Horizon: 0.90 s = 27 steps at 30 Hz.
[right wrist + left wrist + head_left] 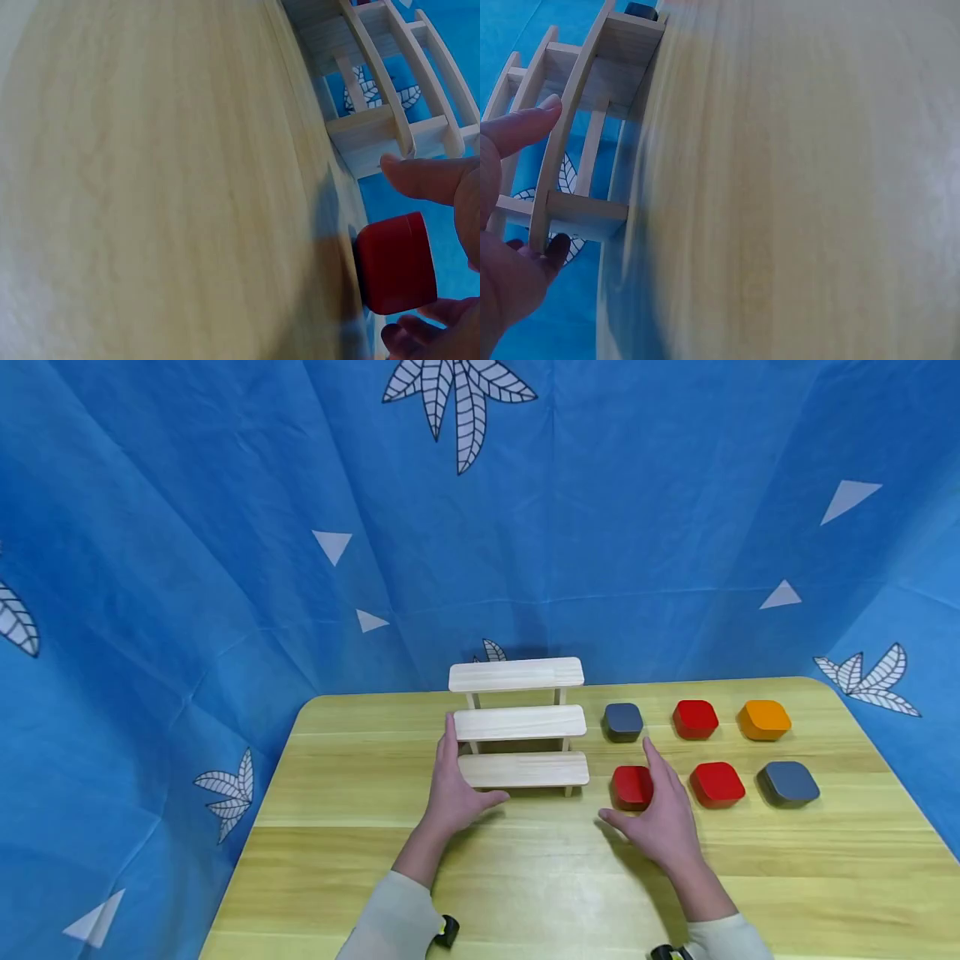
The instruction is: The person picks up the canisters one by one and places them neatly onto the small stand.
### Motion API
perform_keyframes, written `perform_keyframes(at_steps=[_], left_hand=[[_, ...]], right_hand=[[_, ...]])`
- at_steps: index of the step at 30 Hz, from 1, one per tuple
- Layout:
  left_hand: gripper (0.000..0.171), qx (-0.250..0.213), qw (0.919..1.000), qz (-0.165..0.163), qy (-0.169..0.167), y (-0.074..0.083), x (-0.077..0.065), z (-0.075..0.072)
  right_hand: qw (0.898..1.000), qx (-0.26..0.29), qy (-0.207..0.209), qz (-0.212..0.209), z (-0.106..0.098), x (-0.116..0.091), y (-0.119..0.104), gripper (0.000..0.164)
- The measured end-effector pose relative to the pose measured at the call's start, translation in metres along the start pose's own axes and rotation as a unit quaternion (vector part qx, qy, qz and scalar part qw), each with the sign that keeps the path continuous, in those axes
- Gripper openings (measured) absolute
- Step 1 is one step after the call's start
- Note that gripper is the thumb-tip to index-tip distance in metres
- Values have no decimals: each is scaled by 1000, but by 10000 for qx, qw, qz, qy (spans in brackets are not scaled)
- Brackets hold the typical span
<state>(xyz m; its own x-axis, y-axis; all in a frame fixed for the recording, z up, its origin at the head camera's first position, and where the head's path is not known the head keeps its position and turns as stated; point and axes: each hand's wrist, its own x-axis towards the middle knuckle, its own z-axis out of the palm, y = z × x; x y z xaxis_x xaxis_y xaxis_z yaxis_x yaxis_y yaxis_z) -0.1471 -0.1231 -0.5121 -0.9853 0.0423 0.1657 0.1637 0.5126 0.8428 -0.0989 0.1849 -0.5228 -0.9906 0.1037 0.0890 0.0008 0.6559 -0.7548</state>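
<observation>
A pale wooden three-tier stand sits at the back middle of the table. My left hand is at its left end, fingers stretched along the side and thumb spread out before the lowest tier. In the left wrist view, its fingertips are right at the end of that tier. My right hand is held with thumb and fingers spread beside a red rounded block, which it partly covers in the head view. The right wrist view has this block between the thumb and the lower fingers.
Right of the stand, a back row has a grey-blue block, a red block and an orange block. Another red block and a grey-blue block sit in front. A blue patterned cloth hangs behind the wooden table.
</observation>
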Motion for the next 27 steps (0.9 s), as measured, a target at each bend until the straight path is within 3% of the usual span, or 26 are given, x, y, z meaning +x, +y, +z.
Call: perform_keyframes(at_steps=[13, 20, 27], left_hand=[[143, -1255, 9921, -29, -62, -10, 1, 1], [137, -1460, 9892, -72, -72, -13, 1, 2], [134, -1426, 9897, -94, -18, -12, 2, 2]], right_hand=[[9992, 228, 334, 66, 5, -1, 4, 118], [9980, 332, 545, -29, 7, -1, 9, 111], [9979, 144, 630, -94, 8, -2, 12, 94]])
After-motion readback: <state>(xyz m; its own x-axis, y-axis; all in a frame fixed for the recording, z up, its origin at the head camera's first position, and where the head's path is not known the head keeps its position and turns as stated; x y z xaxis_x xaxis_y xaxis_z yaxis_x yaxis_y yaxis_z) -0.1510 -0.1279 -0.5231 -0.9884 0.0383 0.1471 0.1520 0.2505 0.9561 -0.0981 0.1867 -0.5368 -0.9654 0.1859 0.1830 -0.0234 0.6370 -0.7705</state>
